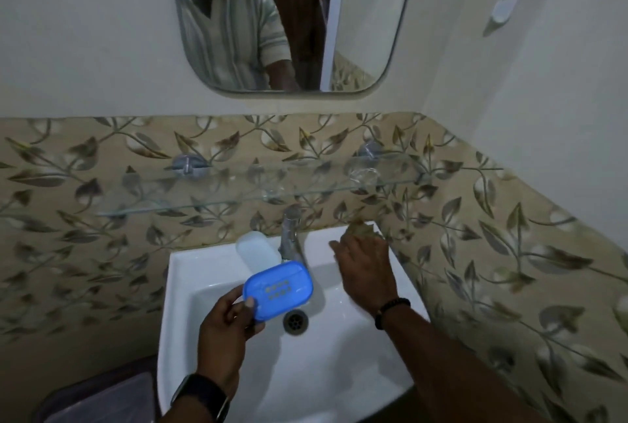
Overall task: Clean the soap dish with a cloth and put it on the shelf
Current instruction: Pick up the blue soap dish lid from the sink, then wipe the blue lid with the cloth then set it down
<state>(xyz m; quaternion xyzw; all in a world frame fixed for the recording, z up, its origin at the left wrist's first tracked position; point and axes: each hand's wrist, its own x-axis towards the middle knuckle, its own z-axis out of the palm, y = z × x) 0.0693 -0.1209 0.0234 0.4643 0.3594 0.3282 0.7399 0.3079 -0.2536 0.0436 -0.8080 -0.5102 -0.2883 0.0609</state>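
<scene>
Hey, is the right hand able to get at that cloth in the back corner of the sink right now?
Probably yes. The right hand is empty and its fingertips are already at the cloth on the sink rim's back right corner. Nothing lies between them; the tap stands off to its left.

Home bathroom, small corner. White ceramic washbasin with drain and chrome tap against the wall. Rounded mirror above. Glass shelf on chrome brackets between mirror and basin. Beige leaf-pattern tiles on lower walls; plain pale wall higher up.
</scene>
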